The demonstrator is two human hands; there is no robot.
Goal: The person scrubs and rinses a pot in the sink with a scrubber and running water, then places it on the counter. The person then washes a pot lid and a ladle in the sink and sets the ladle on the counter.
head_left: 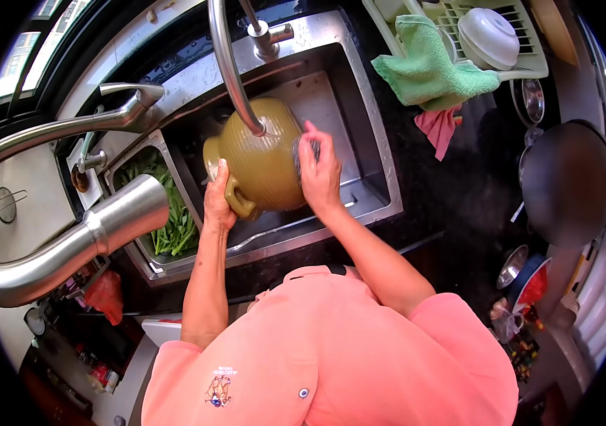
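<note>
A ribbed olive-brown clay pot point(267, 174) lies on its side in the large basin of the steel sink point(381, 160), under the curved tap point(226, 60). My left hand point(218, 201) grips the pot at its rim, beside the looped handle point(239, 199). My right hand point(322, 174) is closed around a dark grey scouring pad point(297, 150) and presses it against the pot's right side. The pad is mostly hidden by my fingers. The pot's wall looks wet and shiny below the tap's mouth.
Leafy greens point(175, 220) fill the smaller basin at left, near a large steel spout point(125, 209). A dish rack point(527, 67) with a white bowl point(489, 37) and a green cloth point(424, 64) stands at upper right. A round dark pan point(568, 183) is farther right.
</note>
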